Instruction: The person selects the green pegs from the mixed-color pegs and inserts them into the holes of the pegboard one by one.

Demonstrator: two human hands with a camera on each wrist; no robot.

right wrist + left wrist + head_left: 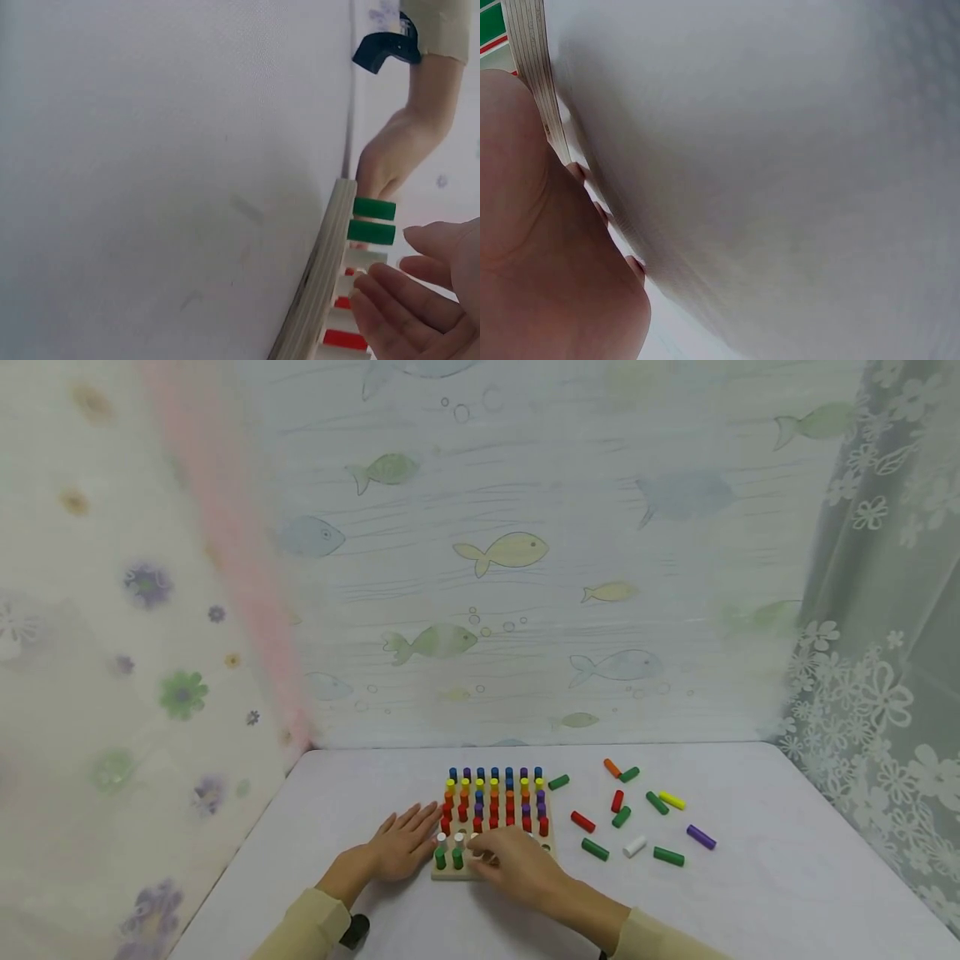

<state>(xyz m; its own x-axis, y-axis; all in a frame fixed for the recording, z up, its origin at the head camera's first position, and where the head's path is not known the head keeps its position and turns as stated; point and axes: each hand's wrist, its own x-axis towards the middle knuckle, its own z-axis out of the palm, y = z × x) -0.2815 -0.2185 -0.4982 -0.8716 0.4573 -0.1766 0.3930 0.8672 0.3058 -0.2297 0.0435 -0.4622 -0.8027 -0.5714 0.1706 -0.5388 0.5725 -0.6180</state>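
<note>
A wooden pegboard (452, 876) stands on the table, with rows of blue, purple, yellow, orange and red pegs upright in it. Flat beside its left edge lies my left hand (405, 845), fingers spread; the left wrist view shows its thumb (510, 165) by the board's layered side. Above the front rows hovers my right hand (521, 866), fingers loosely bent, and no peg shows between them. In the right wrist view its fingertips (364, 289) are close by white pegs (366, 259). Two green pegs (371, 232) stand at the front left corner. My right hand hides part of the front rows.
Loose pegs lie scattered right of the board: several green ones (595, 849), red ones (582, 822), a white one (634, 847), a yellow one (672, 800), an orange one (612, 768) and a purple one (701, 837). Patterned curtains (510, 610) enclose the white table (780, 877).
</note>
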